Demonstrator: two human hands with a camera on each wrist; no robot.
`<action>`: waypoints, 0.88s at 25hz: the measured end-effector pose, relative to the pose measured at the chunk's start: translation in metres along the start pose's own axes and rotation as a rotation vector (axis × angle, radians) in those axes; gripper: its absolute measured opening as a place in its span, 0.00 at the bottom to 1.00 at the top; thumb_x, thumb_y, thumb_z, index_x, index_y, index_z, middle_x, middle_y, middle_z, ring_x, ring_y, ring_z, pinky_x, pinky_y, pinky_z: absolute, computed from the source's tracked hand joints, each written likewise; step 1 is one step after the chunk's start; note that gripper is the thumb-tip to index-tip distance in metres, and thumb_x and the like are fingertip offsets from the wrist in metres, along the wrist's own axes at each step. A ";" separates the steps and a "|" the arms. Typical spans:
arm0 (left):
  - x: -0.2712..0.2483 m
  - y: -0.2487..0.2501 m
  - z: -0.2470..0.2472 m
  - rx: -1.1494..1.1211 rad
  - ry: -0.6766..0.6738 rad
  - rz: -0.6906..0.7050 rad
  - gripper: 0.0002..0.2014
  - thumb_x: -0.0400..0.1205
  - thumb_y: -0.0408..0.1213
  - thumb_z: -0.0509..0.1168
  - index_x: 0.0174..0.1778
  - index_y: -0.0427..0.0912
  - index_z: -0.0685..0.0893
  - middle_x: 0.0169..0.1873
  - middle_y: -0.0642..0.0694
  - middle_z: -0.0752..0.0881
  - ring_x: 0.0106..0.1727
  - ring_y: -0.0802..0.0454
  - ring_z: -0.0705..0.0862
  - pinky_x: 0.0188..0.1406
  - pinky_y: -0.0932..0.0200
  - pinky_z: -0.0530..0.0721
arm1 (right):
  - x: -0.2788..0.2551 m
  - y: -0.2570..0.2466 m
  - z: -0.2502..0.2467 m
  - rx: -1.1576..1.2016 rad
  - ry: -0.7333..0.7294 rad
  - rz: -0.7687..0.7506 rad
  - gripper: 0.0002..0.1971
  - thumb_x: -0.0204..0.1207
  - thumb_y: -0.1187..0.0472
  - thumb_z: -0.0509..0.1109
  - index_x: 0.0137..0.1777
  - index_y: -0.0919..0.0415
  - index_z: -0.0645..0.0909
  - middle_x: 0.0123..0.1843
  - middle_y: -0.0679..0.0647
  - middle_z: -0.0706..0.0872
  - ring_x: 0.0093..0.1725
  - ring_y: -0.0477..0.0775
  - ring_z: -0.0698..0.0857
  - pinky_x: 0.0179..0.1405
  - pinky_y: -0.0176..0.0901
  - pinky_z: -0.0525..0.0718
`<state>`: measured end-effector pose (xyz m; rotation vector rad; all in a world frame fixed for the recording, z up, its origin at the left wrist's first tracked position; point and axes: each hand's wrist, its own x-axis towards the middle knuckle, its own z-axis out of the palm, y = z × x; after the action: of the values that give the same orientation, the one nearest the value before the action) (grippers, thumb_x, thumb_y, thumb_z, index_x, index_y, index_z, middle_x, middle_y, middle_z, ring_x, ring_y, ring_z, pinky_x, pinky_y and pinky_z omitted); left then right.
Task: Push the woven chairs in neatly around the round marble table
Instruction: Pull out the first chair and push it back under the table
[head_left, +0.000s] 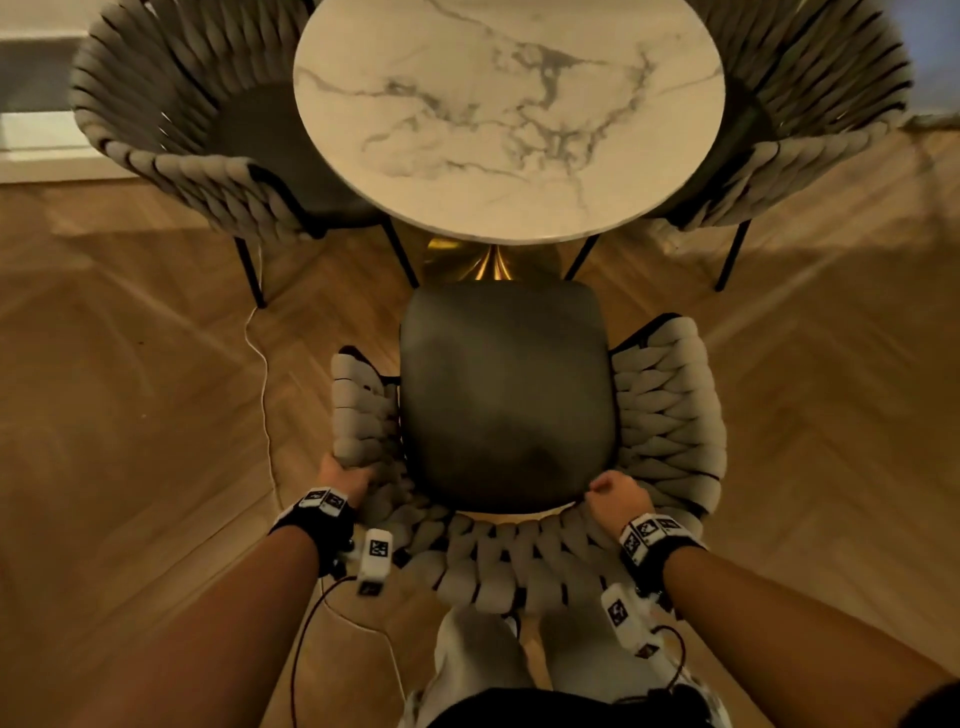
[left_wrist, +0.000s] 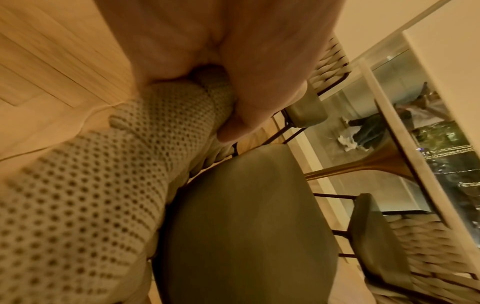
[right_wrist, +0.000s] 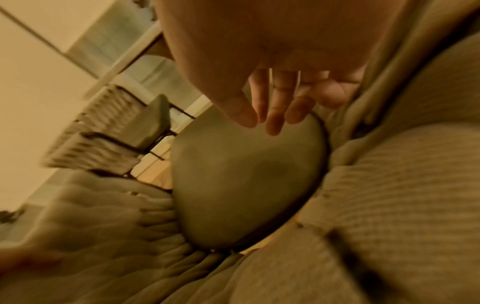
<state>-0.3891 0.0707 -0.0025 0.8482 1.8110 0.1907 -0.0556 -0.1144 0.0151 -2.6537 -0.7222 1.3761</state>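
A round marble table (head_left: 509, 104) on a gold pedestal (head_left: 491, 262) stands ahead of me. The near woven chair (head_left: 498, 556) faces it, its dark seat (head_left: 506, 395) just short of the table's edge. My left hand (head_left: 345, 478) grips the left side of the woven backrest; in the left wrist view its fingers (left_wrist: 241, 98) curl round a knitted strand (left_wrist: 91, 195). My right hand (head_left: 615, 493) rests on the right of the backrest rim. In the right wrist view its fingers (right_wrist: 272, 115) hang loosely over the seat (right_wrist: 246, 174), round nothing.
Two more woven chairs stand tucked at the table's far left (head_left: 171, 119) and far right (head_left: 810, 104). A thin white cable (head_left: 265, 395) runs over the wooden floor left of the near chair. My legs (head_left: 467, 654) are right behind the backrest.
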 end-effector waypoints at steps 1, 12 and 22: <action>0.014 -0.013 -0.001 0.013 0.003 -0.018 0.45 0.52 0.44 0.78 0.68 0.40 0.74 0.56 0.34 0.86 0.54 0.34 0.86 0.59 0.33 0.86 | 0.002 0.012 0.000 -0.001 0.014 0.041 0.10 0.80 0.56 0.70 0.58 0.56 0.85 0.61 0.59 0.87 0.63 0.63 0.84 0.55 0.44 0.79; -0.056 -0.021 0.009 0.011 0.203 0.101 0.23 0.81 0.37 0.69 0.69 0.30 0.74 0.63 0.30 0.83 0.65 0.30 0.82 0.62 0.43 0.79 | -0.001 0.041 -0.041 0.210 0.521 0.473 0.40 0.67 0.53 0.78 0.77 0.52 0.63 0.77 0.66 0.68 0.74 0.73 0.68 0.70 0.72 0.71; -0.030 0.017 0.021 0.036 0.141 0.097 0.30 0.81 0.50 0.66 0.72 0.33 0.69 0.66 0.27 0.81 0.65 0.29 0.81 0.66 0.39 0.79 | 0.031 0.055 -0.067 0.596 0.299 0.397 0.37 0.78 0.63 0.76 0.80 0.68 0.58 0.77 0.73 0.74 0.74 0.75 0.75 0.71 0.69 0.76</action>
<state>-0.3581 0.0590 0.0201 0.9694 1.9104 0.2869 0.0324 -0.1393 0.0173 -2.4756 0.2330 0.9983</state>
